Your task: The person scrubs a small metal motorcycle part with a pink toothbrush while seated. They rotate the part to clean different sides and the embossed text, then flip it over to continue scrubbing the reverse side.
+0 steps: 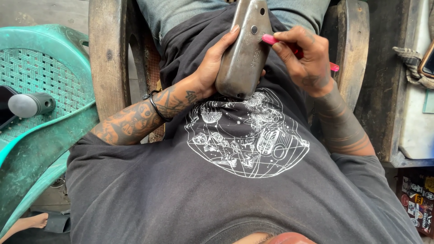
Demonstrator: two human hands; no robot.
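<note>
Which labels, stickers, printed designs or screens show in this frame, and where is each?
Stickers: a cluster on a dark surface at the lower right edge; small rectangles and rounds in red, yellow, white and black.
Phone: at the right edge, cut off by the frame; dark screen, orange-brown rim.
Shirt print: white line drawing, roughly round, on the person's dark shirt, just below the held metal part.
</note>
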